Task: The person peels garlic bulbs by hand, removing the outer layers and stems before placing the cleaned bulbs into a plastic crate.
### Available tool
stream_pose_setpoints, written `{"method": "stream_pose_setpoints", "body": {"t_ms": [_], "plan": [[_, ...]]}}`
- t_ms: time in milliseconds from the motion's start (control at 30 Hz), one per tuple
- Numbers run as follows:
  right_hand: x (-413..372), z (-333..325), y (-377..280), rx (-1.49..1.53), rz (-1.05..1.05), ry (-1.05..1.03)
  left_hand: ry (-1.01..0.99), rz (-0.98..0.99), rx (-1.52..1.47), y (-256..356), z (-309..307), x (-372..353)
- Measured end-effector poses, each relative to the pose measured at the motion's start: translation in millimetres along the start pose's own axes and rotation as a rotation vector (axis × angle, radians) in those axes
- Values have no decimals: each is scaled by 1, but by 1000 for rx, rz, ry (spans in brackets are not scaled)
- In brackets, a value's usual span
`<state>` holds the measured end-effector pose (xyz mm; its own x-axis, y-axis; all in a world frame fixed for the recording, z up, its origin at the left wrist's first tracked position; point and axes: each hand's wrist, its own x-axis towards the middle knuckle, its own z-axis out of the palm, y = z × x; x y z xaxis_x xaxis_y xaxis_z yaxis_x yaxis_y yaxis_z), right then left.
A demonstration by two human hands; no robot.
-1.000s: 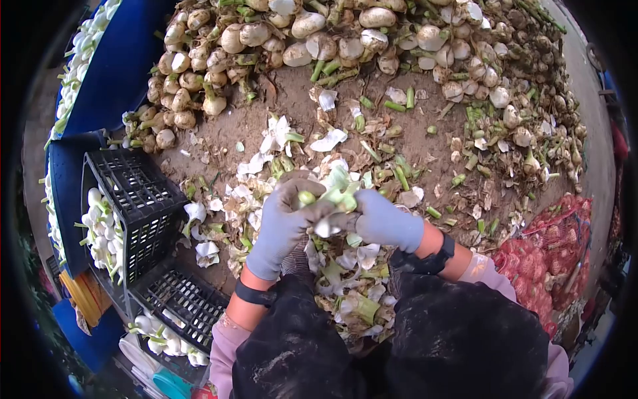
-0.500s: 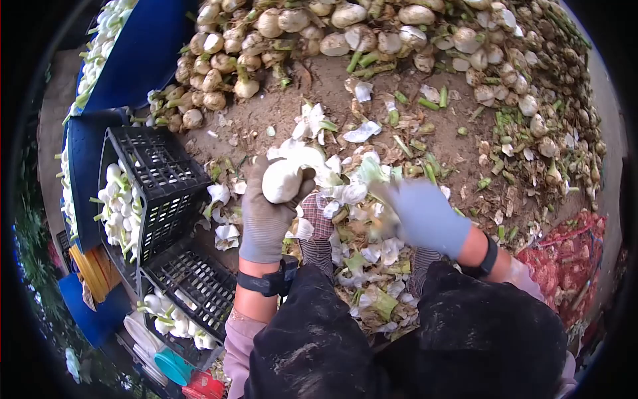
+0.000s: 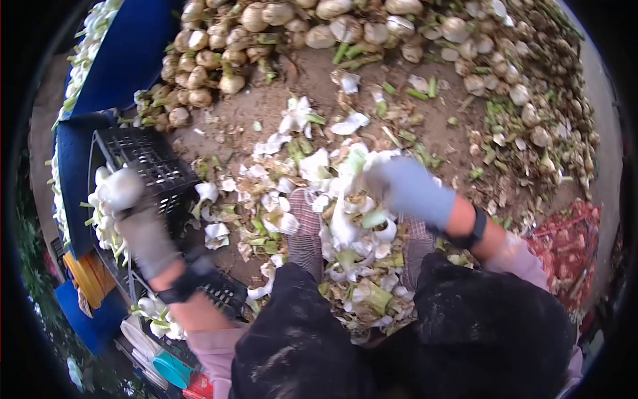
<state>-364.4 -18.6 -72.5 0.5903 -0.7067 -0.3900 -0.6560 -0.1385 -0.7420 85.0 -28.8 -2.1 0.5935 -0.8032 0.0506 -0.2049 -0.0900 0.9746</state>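
My left hand (image 3: 147,234), in a grey-and-brown work glove, is closed around a white, peeled garlic bulb (image 3: 121,189). It is blurred by motion and held at the upright black crate, next to the garlic bulbs (image 3: 105,223) inside. My right hand (image 3: 415,194), in a pale blue-grey glove, is over the heap of garlic peels (image 3: 359,269) between my feet. Its fingers curl toward the peels but are smeared, so whether they hold anything cannot be made out. White peel strips (image 3: 342,223) are just below it.
Unpeeled garlic bulbs (image 3: 266,18) are piled along the far side and right. Black crates (image 3: 143,159), blue tubs (image 3: 129,56) of white garlic, a yellow container (image 3: 93,279) and a teal container (image 3: 171,369) are at left. A red mesh sack (image 3: 565,249) lies at right.
My left hand has carried the garlic bulb left, from above the peels to the crate. A long strip of peel no longer hangs from the bulb. My right hand stays over the peels.
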Motion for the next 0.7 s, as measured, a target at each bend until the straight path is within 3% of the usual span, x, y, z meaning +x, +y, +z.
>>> {"method": "stream_pose_setpoints", "body": {"t_ms": [33, 67, 100, 133, 167, 200, 267, 333, 400, 433, 467, 500, 533, 567, 667, 700], "plan": [[13, 9, 35, -264, -35, 332, 39, -258, -595, 18, -26, 19], [20, 4, 45, -386, -13, 435, 84, -518, -1182, 43, -45, 20], [27, 12, 54, -425, -4, 423, 78, -524, -1177, 46, -50, 6], [20, 26, 60, -422, 4, 426, 28, -336, -814, 43, -52, -13], [9, 42, 46, -459, -51, 281, -18, -153, -448, 38, -60, -36], [-6, 61, 32, -488, -105, 126, -157, -320, -159, 32, -82, -68], [-37, 96, 16, -221, -292, -136, -463, -580, 394, 33, -102, -141], [-36, 97, 9, 402, -213, -740, -913, -678, 675, 45, -102, -231], [-18, 128, 37, 552, -369, -838, -1215, -516, 634, 41, -69, -297], [-15, 157, 60, 458, -734, -439, -1266, -327, 568, 30, -40, -311], [-16, 114, 28, 568, -48, -650, -1269, -103, 500, 12, -6, -320], [-17, 139, 44, 669, -65, -481, -1297, 183, 535, 2, 44, -313], [-20, 137, 55, 763, -222, -399, -1300, 462, 571, 0, 88, -307], [-24, 103, 41, 645, 71, -506, -1311, 577, 696, -17, 114, -317], [-43, 51, 49, 376, 229, -269, -1550, 505, 956, -50, 145, -330], [-58, 26, 46, 415, 276, -59, -1671, 473, 1032, -45, 149, -325]]}}
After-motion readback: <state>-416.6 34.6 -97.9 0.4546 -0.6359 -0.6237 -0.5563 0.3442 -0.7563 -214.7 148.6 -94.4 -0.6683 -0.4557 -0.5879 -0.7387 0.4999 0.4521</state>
